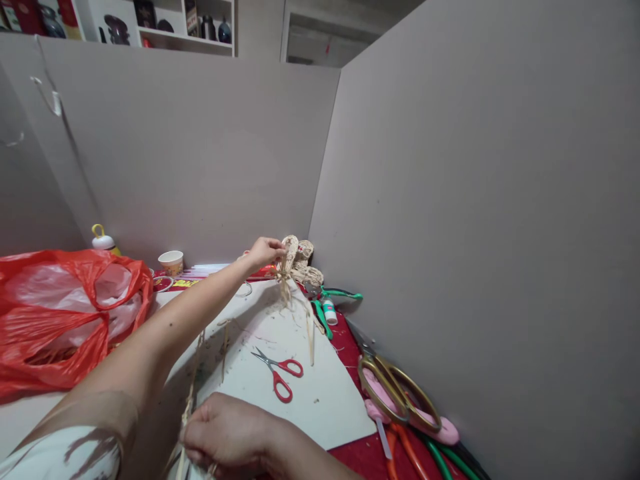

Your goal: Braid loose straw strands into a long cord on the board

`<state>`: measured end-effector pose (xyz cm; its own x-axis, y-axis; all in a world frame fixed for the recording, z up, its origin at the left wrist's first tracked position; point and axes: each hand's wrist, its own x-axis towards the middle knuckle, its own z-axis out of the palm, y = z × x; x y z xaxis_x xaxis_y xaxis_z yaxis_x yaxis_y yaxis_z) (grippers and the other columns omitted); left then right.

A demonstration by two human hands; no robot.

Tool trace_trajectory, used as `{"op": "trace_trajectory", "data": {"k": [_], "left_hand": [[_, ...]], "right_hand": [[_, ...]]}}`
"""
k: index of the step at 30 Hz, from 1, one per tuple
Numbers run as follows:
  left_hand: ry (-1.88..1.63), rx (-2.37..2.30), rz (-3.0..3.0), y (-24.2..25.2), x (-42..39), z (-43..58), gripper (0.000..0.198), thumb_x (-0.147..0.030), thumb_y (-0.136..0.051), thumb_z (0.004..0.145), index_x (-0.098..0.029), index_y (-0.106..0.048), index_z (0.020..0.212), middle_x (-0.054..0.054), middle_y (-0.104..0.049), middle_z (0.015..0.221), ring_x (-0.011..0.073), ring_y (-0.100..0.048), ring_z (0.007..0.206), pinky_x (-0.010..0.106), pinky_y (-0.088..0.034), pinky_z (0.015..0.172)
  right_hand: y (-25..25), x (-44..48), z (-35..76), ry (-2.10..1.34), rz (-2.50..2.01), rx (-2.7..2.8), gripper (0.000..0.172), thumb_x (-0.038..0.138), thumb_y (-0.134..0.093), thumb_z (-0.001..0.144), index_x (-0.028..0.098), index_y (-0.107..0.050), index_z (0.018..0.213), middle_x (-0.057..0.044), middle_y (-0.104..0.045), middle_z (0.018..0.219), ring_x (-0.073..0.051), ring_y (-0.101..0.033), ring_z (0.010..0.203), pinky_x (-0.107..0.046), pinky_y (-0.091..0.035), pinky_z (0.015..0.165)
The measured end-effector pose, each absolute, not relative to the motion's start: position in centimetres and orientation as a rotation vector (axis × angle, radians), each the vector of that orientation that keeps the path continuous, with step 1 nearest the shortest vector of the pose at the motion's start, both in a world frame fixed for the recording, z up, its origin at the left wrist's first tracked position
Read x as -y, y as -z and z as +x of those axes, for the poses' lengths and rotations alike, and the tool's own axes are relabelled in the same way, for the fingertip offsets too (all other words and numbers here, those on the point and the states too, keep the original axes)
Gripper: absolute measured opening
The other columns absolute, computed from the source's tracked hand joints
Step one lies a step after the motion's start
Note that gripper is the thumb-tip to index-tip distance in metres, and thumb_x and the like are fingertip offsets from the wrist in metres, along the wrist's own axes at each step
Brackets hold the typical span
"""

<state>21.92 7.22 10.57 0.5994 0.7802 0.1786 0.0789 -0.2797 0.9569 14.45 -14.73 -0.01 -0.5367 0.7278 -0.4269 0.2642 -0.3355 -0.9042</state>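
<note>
My left hand [267,252] reaches across to the far corner of the table. Its fingers pinch a woven straw piece [291,252] shaped like a rounded loop, with loose straw ends [285,290] hanging beneath. More woven straw pieces [314,275] lie right beside it. Close to me, my right hand [227,430] is closed around a straw braid [191,387], which runs upward from the fist; its lower part is partly hidden. Small scissors with red handles [281,377] lie spread on the white board [330,407], between the two hands.
A red plastic bag [55,320] fills the left side; a paper cup [171,262] and a bottle [104,241] stand behind. Green-handled pliers [343,293], a small white bottle [329,312] and large gold-handled scissors [400,393] line the right. Grey panels [210,153] enclose the table.
</note>
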Motion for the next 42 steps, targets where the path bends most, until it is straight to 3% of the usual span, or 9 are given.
{"op": "trace_trajectory", "data": {"k": [4, 10, 18, 24, 32, 37, 42], "left_hand": [[-0.830, -0.685, 1.705, -11.0, -6.8, 21.9, 0.013, -0.014, -0.068, 0.071, -0.012, -0.055, 0.071, -0.001, -0.058, 0.055, 0.0063, -0.054, 0.048, 0.017, -0.040, 0.049], [-0.792, -0.674, 1.742, -11.3, -6.2, 21.9, 0.019, -0.028, -0.052, 0.084, -0.013, -0.061, 0.091, 0.004, -0.064, 0.070, 0.0066, -0.055, 0.049, 0.018, -0.040, 0.048], [-0.855, -0.799, 1.872, -10.7, -6.8, 21.9, 0.009, -0.015, -0.061, 0.070, -0.011, -0.068, 0.066, 0.005, -0.064, 0.062, 0.0138, -0.059, 0.066, 0.021, -0.042, 0.063], [-0.908, -0.767, 1.784, -12.9, -6.7, 22.3, 0.013, -0.015, -0.058, 0.076, -0.010, -0.067, 0.082, 0.003, -0.063, 0.061, 0.0074, -0.053, 0.048, 0.021, -0.044, 0.054], [-0.860, -0.598, 1.612, -13.6, -6.3, 21.4, 0.006, -0.009, -0.067, 0.071, -0.008, -0.063, 0.076, 0.005, -0.064, 0.062, 0.0101, -0.060, 0.053, 0.022, -0.048, 0.055], [-0.935, -0.453, 1.472, -14.6, -6.8, 21.5, 0.009, -0.015, -0.056, 0.083, -0.012, -0.059, 0.091, 0.007, -0.067, 0.081, 0.0105, -0.065, 0.067, 0.022, -0.050, 0.063], [-0.935, -0.384, 1.427, -15.4, -6.2, 21.0, 0.009, -0.017, -0.057, 0.083, -0.012, -0.059, 0.090, 0.005, -0.066, 0.075, 0.0072, -0.061, 0.056, 0.018, -0.047, 0.055]], "right_hand": [[-0.3, 14.7, 14.4, -1.951, -1.299, 1.565, 0.011, 0.023, -0.042, 0.067, 0.021, -0.048, 0.057, 0.010, -0.033, 0.029, -0.007, -0.024, 0.019, -0.017, -0.018, 0.022], [-0.7, 14.7, 14.5, -1.938, -1.305, 1.558, 0.012, 0.025, -0.041, 0.064, 0.021, -0.048, 0.055, 0.010, -0.033, 0.029, -0.008, -0.024, 0.019, -0.017, -0.017, 0.020], [0.1, 14.6, 14.5, -1.920, -1.309, 1.567, 0.011, 0.026, -0.042, 0.064, 0.022, -0.050, 0.057, 0.009, -0.035, 0.031, -0.009, -0.025, 0.020, -0.018, -0.017, 0.020], [-0.5, 14.7, 14.5, -1.915, -1.326, 1.602, 0.011, 0.026, -0.042, 0.064, 0.022, -0.049, 0.056, 0.010, -0.034, 0.030, -0.008, -0.024, 0.019, -0.018, -0.017, 0.020], [-0.6, 14.7, 14.5, -1.916, -1.324, 1.598, 0.011, 0.026, -0.042, 0.064, 0.022, -0.049, 0.056, 0.010, -0.034, 0.030, -0.008, -0.024, 0.020, -0.018, -0.016, 0.020], [0.1, 14.6, 14.5, -1.921, -1.303, 1.590, 0.011, 0.027, -0.043, 0.065, 0.022, -0.050, 0.057, 0.010, -0.034, 0.031, -0.008, -0.024, 0.020, -0.018, -0.019, 0.021], [0.4, 14.6, 14.6, -1.931, -1.281, 1.579, 0.011, 0.025, -0.043, 0.066, 0.022, -0.049, 0.058, 0.010, -0.035, 0.031, -0.008, -0.024, 0.019, -0.018, -0.017, 0.020]]}}
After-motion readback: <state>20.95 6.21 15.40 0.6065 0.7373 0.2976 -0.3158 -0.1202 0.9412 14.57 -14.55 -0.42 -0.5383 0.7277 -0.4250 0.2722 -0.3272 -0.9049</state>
